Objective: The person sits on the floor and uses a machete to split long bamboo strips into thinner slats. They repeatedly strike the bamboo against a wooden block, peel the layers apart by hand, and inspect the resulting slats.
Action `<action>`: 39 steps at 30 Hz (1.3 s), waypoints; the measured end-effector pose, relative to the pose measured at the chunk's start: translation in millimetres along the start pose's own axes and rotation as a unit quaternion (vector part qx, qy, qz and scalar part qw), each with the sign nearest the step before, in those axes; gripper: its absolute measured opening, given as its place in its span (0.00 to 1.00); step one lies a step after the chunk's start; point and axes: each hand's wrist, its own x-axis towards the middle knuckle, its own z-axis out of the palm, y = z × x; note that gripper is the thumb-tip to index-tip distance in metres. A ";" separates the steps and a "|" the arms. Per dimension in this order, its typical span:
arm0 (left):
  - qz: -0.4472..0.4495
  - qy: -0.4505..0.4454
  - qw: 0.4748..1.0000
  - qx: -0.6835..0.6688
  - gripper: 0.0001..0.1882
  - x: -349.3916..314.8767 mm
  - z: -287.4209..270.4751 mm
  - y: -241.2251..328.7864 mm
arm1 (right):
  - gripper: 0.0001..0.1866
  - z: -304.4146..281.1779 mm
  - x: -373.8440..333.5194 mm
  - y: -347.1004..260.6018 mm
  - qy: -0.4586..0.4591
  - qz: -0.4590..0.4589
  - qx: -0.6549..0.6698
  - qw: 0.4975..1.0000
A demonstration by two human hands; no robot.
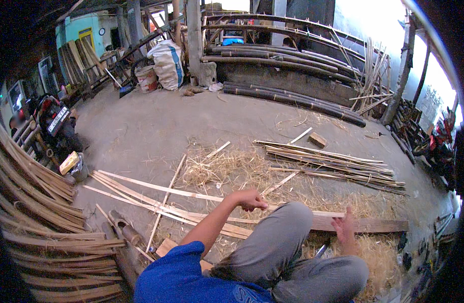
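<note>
Two bare hands at one long pale strip, low over a floor strewn with shavings.
At far left, curved strips [35, 174] are stacked, a parked motorbike [58, 121] beyond them; then comes a cut bamboo tube [130, 233] on the floor. More pale lengths [234, 231] fan rightward, and above them the pale strip [191, 194] runs to the left hand [249, 201], whose fingers are curled around it. It passes behind the raised knee, in grey trousers [272, 237], and ends at the right hand [344, 230], which is spread with the thumb up; whether they touch I cannot tell. Beyond lie a small wooden block [317, 140] and a bundle of thin strips [338, 166]; rightmost, a plank [380, 225] lies just beside the right hand.
</note>
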 end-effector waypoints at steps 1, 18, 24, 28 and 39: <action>-0.006 -0.008 1.000 0.005 0.27 1.0 5.7 -7.1 | 0.32 4.9 1.4 9.5 0.001 -0.003 0.009 1.000; -0.075 0.197 0.966 0.150 0.27 -36.9 53.0 -101.9 | 0.16 -3.2 -6.9 109.6 -0.087 0.088 -0.053 0.991; -0.135 0.151 0.964 0.174 0.26 -47.5 62.5 -122.2 | 0.15 -34.3 -18.9 115.0 -0.045 0.131 -0.177 0.974; -0.160 0.177 0.959 0.156 0.26 -71.3 46.9 -107.7 | 0.15 -46.1 -29.3 116.7 -0.036 0.157 -0.203 0.966; -0.174 0.192 0.951 0.169 0.25 -82.3 53.9 -213.7 | 0.13 -30.7 1.9 107.6 -0.202 0.168 -0.339 0.903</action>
